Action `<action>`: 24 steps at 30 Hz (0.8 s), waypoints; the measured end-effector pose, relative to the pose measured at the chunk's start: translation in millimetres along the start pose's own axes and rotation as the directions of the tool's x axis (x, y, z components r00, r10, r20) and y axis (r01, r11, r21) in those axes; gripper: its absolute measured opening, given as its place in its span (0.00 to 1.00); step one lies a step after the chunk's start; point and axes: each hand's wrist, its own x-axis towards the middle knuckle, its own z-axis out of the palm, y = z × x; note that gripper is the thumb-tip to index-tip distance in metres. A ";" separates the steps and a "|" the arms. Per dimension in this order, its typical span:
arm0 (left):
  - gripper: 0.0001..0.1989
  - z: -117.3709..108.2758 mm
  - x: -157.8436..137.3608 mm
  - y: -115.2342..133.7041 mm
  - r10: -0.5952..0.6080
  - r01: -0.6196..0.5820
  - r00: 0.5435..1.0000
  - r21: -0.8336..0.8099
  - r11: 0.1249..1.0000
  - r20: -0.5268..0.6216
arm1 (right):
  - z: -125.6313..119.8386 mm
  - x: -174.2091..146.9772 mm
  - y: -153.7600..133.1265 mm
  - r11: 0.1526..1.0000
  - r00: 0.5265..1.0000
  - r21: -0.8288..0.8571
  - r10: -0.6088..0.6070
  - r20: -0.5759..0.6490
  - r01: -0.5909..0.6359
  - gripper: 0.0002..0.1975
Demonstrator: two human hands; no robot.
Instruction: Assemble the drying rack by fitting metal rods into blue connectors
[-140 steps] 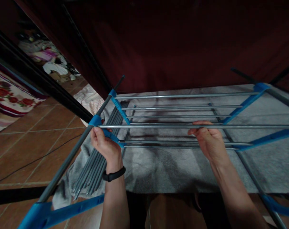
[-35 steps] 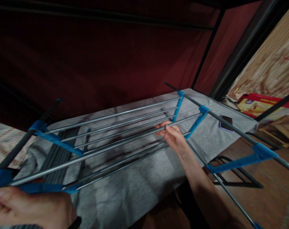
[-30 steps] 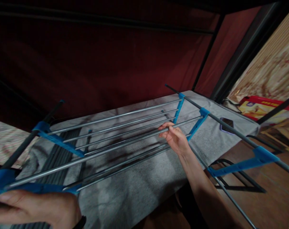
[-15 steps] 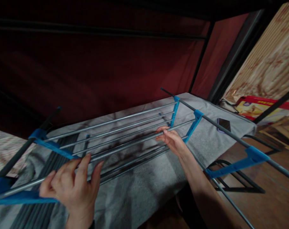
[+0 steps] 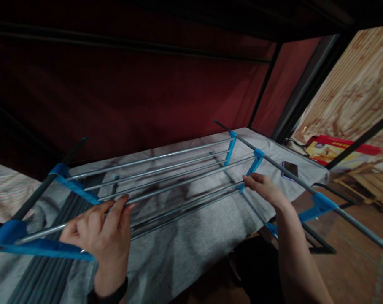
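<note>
While a tubular metal rack (image 5: pixel 160 156) with blue plastic brackets stretched across a grey cloth (image 5: pixel 185 261), a person's two bare hands were at its nearer side. The left hand (image 5: pixel 103 236), a black band on its wrist, was curled over the near upper silver rod (image 5: pixel 191 180), clamped on it just beside the near left blue bracket (image 5: pixel 46 249). The right hand (image 5: pixel 264 188) had its thumb and fingertips drawn close together against the lower part of the near right blue bracket (image 5: pixel 255 162); whether they pinched the bracket or a rod end could not be told. Handled well, the rod called for a steady, level hold on the left and a light fingertip check at the right joint, without pulling the bracket askew. Loose grey tubes (image 5: pixel 42 270) lay bundled beneath the rack's left end, and a smartphone (image 5: pixel 291 168) lay on the cloth beyond the right-hand pole (image 5: pixel 275 165).
</note>
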 end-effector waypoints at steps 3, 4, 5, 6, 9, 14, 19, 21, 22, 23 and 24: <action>0.13 -1.2 0.5 -1.1 -0.009 0.009 1.000 -0.001 1.000 0.002 | -6.0 -1.4 11.4 0.988 0.875 -0.125 0.017 -0.483 -0.089 0.21; 0.13 -1.4 0.5 -1.7 -0.002 0.002 1.000 0.004 1.000 -0.003 | -5.2 2.1 12.8 0.993 0.817 -0.099 -0.002 -0.576 -0.068 0.22; 0.13 -1.3 0.4 -2.5 0.012 -0.012 1.000 0.008 1.000 -0.010 | -3.1 7.5 12.9 0.999 0.781 -0.042 -0.013 -0.624 -0.017 0.24; 0.13 -1.0 0.2 -3.5 0.030 -0.030 0.999 0.013 0.999 -0.014 | 0.3 14.4 12.0 0.998 0.772 0.037 -0.015 -0.635 0.050 0.26; 0.13 1.2 -0.6 -6.2 0.071 -0.070 0.997 0.023 0.997 -0.034 | 15.0 36.8 6.7 0.931 0.807 0.304 0.016 -0.591 0.204 0.24; 0.12 1.6 -0.4 -7.3 0.050 -0.049 0.996 0.016 0.999 -0.076 | 34.7 52.0 6.2 0.868 0.747 0.386 0.027 -0.664 0.311 0.20; 0.11 -2.5 2.3 -6.8 0.048 -0.049 0.997 -0.011 0.999 -0.062 | 38.1 52.2 10.4 0.840 0.738 0.412 0.021 -0.675 0.353 0.18; 0.11 -3.3 3.0 -7.4 0.030 -0.032 0.999 -0.040 0.999 -0.038 | 38.0 52.8 10.3 0.840 0.743 0.411 0.014 -0.669 0.355 0.17; 0.10 -3.5 3.2 -7.7 0.016 -0.017 0.999 -0.054 0.998 -0.028 | 38.0 53.1 10.1 0.839 0.746 0.411 0.009 -0.666 0.356 0.17; 0.10 -3.4 3.2 -8.1 0.002 -0.004 1.000 -0.066 0.998 -0.028 | 38.0 53.3 9.7 0.837 0.747 0.413 0.007 -0.664 0.360 0.16; 0.09 -3.2 3.1 -8.3 -0.007 0.006 1.000 -0.072 0.997 -0.025 | 38.1 53.4 9.2 0.834 0.749 0.416 0.005 -0.662 0.362 0.16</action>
